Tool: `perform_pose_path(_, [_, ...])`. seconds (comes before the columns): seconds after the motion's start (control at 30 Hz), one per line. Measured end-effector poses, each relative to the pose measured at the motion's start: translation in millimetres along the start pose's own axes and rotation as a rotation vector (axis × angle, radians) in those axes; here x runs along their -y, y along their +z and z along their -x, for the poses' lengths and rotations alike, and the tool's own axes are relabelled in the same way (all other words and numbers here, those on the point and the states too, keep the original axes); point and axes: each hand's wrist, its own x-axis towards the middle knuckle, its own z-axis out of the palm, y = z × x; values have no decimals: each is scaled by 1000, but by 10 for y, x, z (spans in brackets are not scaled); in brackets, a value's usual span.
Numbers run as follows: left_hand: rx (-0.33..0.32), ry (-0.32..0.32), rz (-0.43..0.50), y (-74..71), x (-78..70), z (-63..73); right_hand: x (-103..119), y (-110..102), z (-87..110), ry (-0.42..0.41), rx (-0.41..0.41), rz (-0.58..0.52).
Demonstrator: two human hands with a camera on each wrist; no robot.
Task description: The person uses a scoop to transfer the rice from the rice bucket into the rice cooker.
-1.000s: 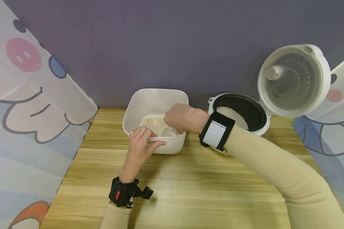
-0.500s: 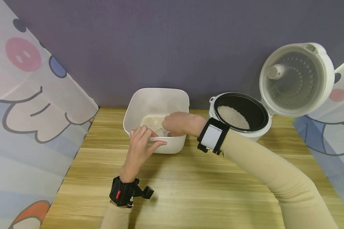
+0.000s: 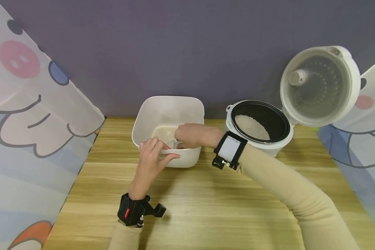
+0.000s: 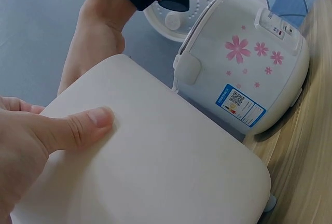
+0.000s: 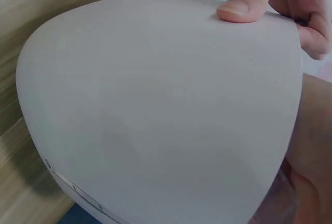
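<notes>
White bin (image 3: 168,107) stands beside an open rice cooker (image 4: 246,71)

We see a wood-grain table (image 3: 225,215) set against a dark wall (image 3: 206,52), with cartoon-printed sheets (image 3: 56,121) at both sides. The rice cooker stands near the bin, to its right, with its lid (image 3: 318,90) swung up; in its black pot (image 3: 275,121) a heap of rice (image 3: 252,127) lies toward one side (pink flowers (image 4: 238,49) and a blue-edged label (image 4: 241,106) show on the cooker in the left wrist view). The right forearm (image 3: 284,170) passes in front of the cooker, and the bin's near side blocks part of our look inside.

The bin sits on the table close to the wall, a layer of pale rice (image 3: 163,132) on its floor. We find the left hand (image 3: 151,156) pinching the near rim, thumb outside, the other fingers over the inside. The right hand (image 3: 192,134) reaches down into the bin from the right, back upward, fingers curled on a clear cup (image 3: 171,144) close to the left hand; we cannot see their tips.
</notes>
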Motion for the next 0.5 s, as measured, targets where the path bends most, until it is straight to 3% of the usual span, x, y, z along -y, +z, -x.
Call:
perform_pose_path(0.27, [0,-1,-10,1,15,19,19,21,-16,-34,-68,-51])
perform_pose_path(0.5, [13,-14,-12,-21,9,16,21,21,5,0,-120,-80])
